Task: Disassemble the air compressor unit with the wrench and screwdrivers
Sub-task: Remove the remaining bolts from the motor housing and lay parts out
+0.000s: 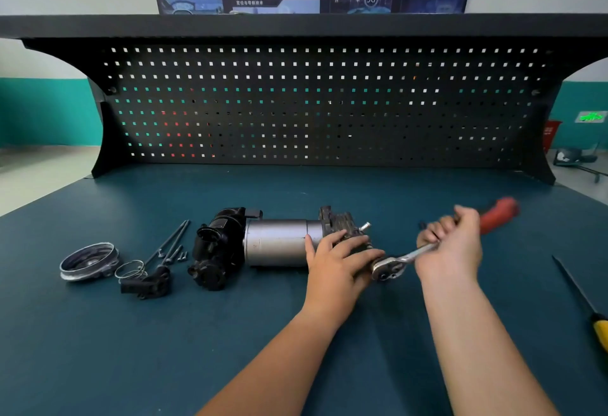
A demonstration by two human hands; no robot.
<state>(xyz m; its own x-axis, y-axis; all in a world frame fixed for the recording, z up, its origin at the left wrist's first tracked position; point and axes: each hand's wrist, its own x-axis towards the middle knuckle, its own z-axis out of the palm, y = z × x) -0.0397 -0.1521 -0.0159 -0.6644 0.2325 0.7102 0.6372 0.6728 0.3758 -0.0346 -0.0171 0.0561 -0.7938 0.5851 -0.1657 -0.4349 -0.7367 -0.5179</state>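
Note:
The air compressor unit [276, 243] lies on its side on the blue-green bench: a silver cylinder in the middle, a black housing at its left end, a dark metal head at its right end. My left hand [339, 259] rests flat on the right end of the unit, fingers spread over the head. My right hand [452, 244] grips the ratchet wrench [394, 264] by its shaft; the red handle [498, 215] sticks out beyond the hand, blurred. The wrench's silver head sits at the unit's right end, just beside my left fingertips.
Removed parts lie left of the unit: a round metal cover [88, 261], a wire clamp ring [130, 269], a black bracket [148, 284], long bolts [171, 243] and small screws. A yellow-handled screwdriver [584, 297] lies at the right edge. A black pegboard [312, 103] stands behind.

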